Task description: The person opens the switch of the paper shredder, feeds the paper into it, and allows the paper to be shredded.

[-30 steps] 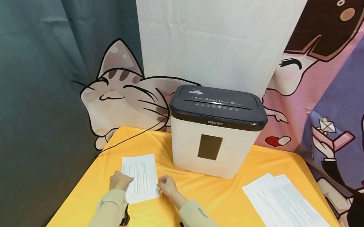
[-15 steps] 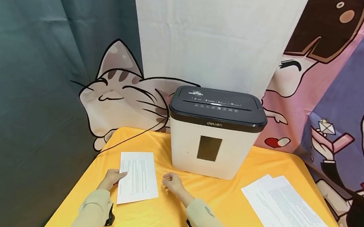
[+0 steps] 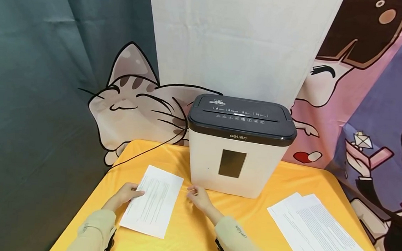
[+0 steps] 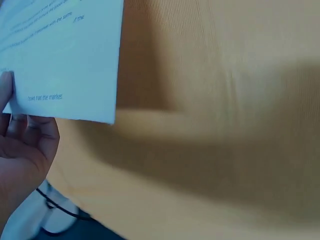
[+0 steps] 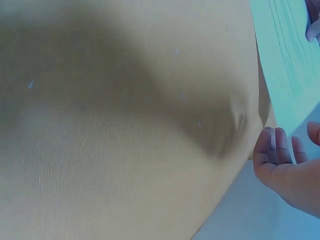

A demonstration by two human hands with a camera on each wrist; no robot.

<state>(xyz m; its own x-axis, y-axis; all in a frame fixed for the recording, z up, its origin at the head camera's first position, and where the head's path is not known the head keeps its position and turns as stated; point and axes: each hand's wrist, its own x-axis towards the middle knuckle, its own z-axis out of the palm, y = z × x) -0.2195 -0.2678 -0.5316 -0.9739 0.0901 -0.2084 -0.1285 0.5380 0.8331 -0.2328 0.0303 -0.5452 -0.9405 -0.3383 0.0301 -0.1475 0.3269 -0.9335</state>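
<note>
My left hand (image 3: pixel 124 195) pinches a printed sheet of paper (image 3: pixel 154 202) by its left edge, thumb on top and fingers underneath. In the left wrist view the sheet (image 4: pixel 65 60) stands off the yellow cloth and throws a shadow on it. To the right of the sheet, my right hand (image 3: pixel 201 199) hovers with loosely bent fingers and nothing in them, close to the foot of the paper shredder (image 3: pixel 205 161). From the right wrist view, this hand (image 5: pixel 290 170) has its fingertips near a corner of the sheet (image 5: pixel 282 55).
The white shredder with a dark lid (image 3: pixel 275 127) and a slot on top stands at the back of the yellow-covered table (image 3: pixel 184 246). Printed sheets (image 3: pixel 314 231) lie overlapped at the right. A black cord (image 3: pixel 145 151) runs along the back left.
My left hand has shifted left, and the sheet has gone from lying flat to being lifted and turned clockwise. My right hand has drawn away from the sheet's edge, rightward and toward the shredder.
</note>
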